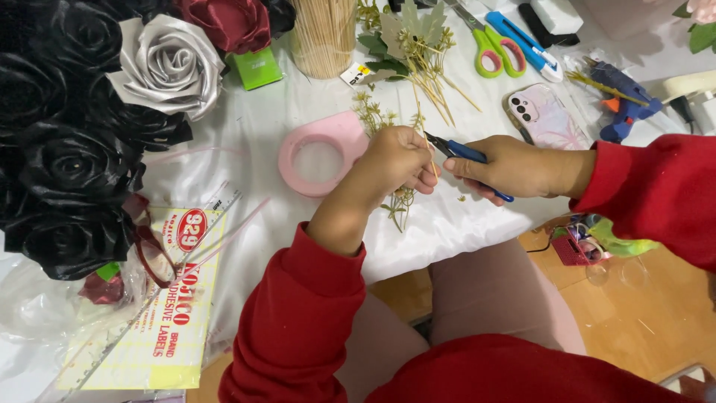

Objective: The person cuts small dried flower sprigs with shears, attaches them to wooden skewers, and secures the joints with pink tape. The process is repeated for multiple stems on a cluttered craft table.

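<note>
My left hand (395, 163) is closed around a small artificial green sprig (371, 116) with tiny pale buds; its stem end (400, 207) hangs below the fist. My right hand (511, 168) grips blue-handled cutting pliers (466, 154), whose dark tips meet a thin wooden stick at the fingers of my left hand. Both arms wear red sleeves. A roll of pink ribbon (322, 152) lies just left of my left hand on the white cloth.
Black, silver and dark red satin roses (89, 112) fill the left. Also on the cloth: a bundle of wooden skewers (323, 33), loose greenery (410, 37), green scissors (492, 46), a phone (543, 116), a blue glue gun (623, 101), a yellow label sheet (168, 306) and a clear ruler (134, 317).
</note>
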